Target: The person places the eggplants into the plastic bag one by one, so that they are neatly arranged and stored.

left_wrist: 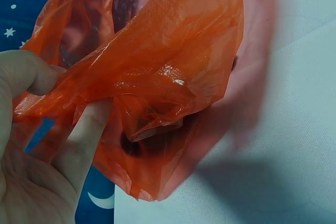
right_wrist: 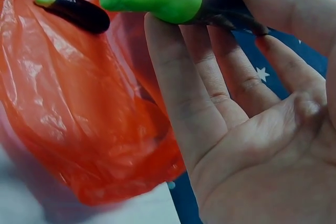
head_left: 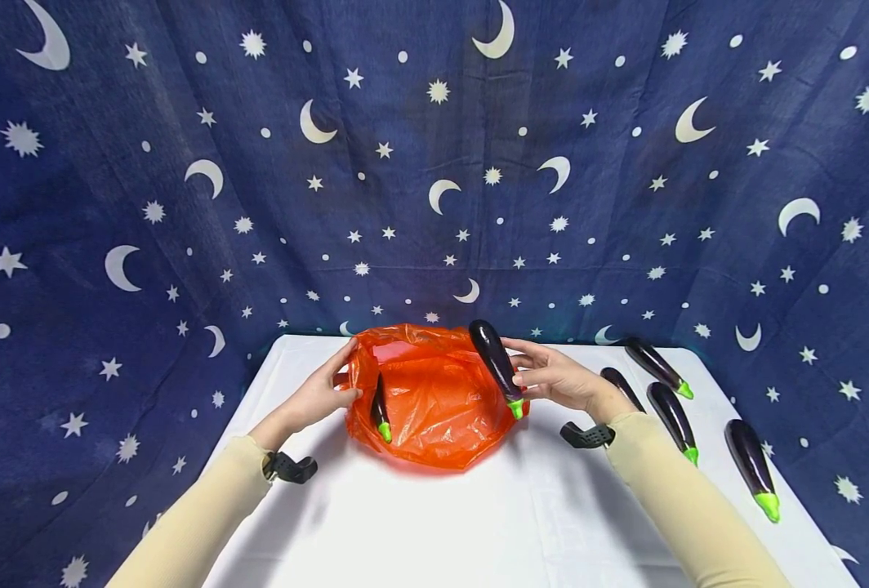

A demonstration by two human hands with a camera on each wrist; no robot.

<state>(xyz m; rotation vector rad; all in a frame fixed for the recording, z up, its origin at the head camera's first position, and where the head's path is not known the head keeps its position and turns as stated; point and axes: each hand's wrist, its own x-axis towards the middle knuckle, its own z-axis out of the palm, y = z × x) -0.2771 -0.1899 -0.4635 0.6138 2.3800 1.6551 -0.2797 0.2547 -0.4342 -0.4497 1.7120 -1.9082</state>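
The orange bag (head_left: 442, 408) sat with its mouth spread on the white table (head_left: 434, 531), and one eggplant (head_left: 381, 412) lay inside, toward its left side, green cap nearer the person. The left hand (head_left: 319, 398) pinched the bag's left edge between thumb and fingers. The held eggplant (head_left: 495, 363) was glossy, nearly black-purple, with a bright green cap. It slanted across the bag's right side, cap end lower. The right hand (head_left: 561, 377), thumb and fingertips closed about the body near the cap, gripped it from the right; the blunt end reached beyond the fingers. Four loose eggplants (head_left: 672, 418) lay farther right.
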